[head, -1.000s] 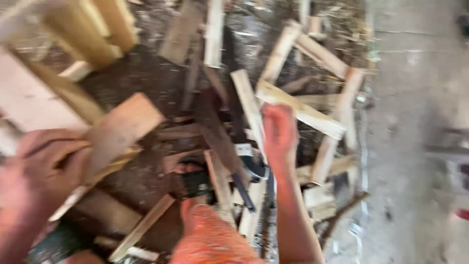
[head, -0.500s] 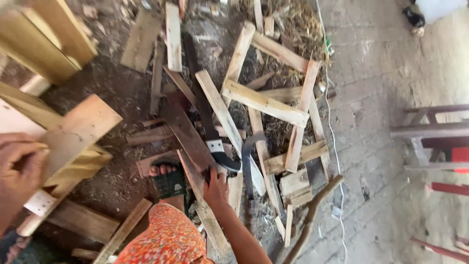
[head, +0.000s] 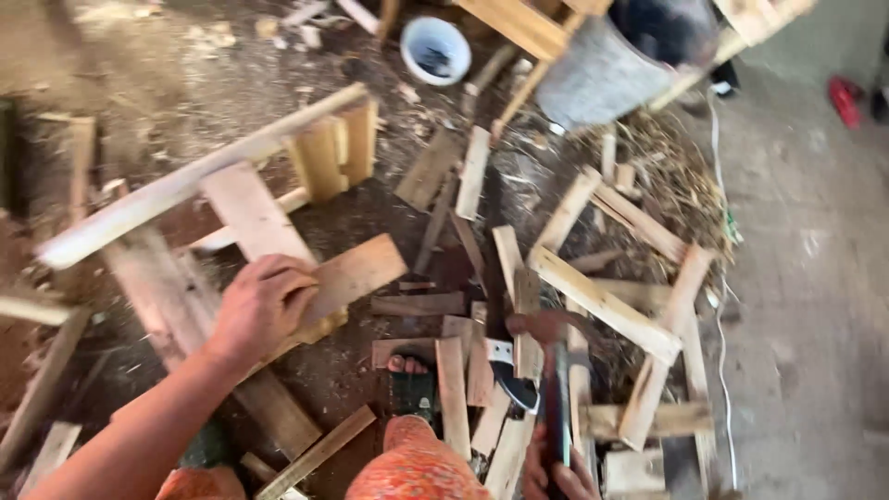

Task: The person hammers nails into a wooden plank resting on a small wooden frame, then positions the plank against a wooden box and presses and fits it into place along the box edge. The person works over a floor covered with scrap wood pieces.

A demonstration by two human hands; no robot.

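- Right hand [head: 556, 477]: at the bottom edge, fingers wrapped round the dark handle of a hammer [head: 553, 370] (head raised above the scrap slats [head: 602, 306]).
- Left hand [head: 262, 306]: closed over a flat wooden board [head: 356, 270], pressing it onto the pallet piece [head: 250, 218].
- Farther off: white bucket [head: 435, 51], grey sack [head: 602, 69].

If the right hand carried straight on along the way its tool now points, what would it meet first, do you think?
Most likely the pale wooden slats lying just beyond the head of the hammer that the right hand grips; depth is hard to judge from above.
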